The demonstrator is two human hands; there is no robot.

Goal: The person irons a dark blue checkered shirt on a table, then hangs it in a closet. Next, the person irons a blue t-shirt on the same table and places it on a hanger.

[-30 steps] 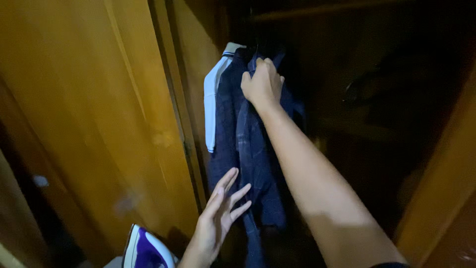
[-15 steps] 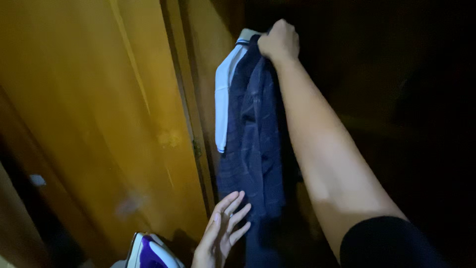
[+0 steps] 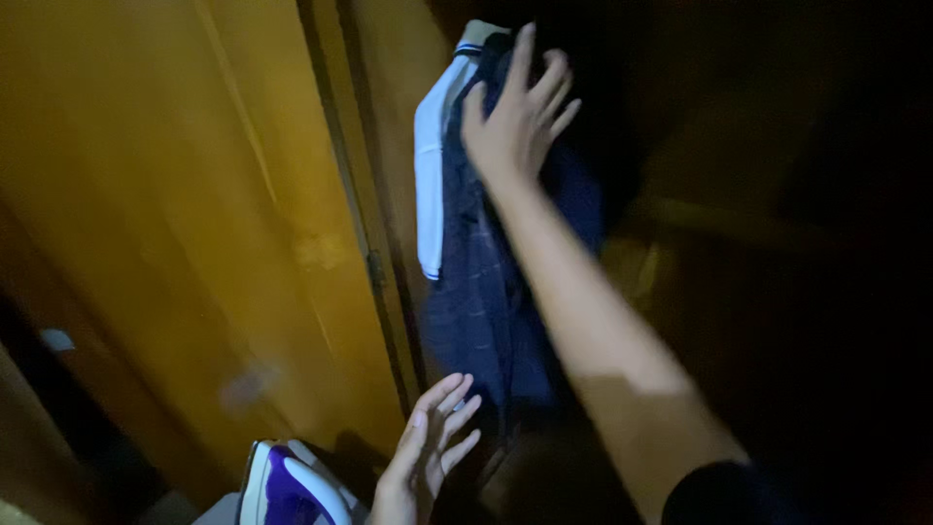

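Orange wooden wardrobe door [image 3: 194, 194] standing open at left. Dark blue checked shirt [image 3: 486, 292] hanging inside the dark wardrobe, beside a white garment [image 3: 431, 165]. Right hand [image 3: 515, 122] raised, fingers spread open against the shirt's top, apparently steadying it. Left hand [image 3: 428, 457] open, near the hem. Purple-and-white iron [image 3: 282, 486] below.

One view only, from the head camera, tilted and looking forward and slightly down into a dark wardrobe, close in. The orange wooden door [image 3: 194, 224] fills the left half; hanging clothes [image 3: 486, 282] sit centre at arm's reach; the right side falls into shadow. An iron [image 3: 282, 486] clips the bottom edge.
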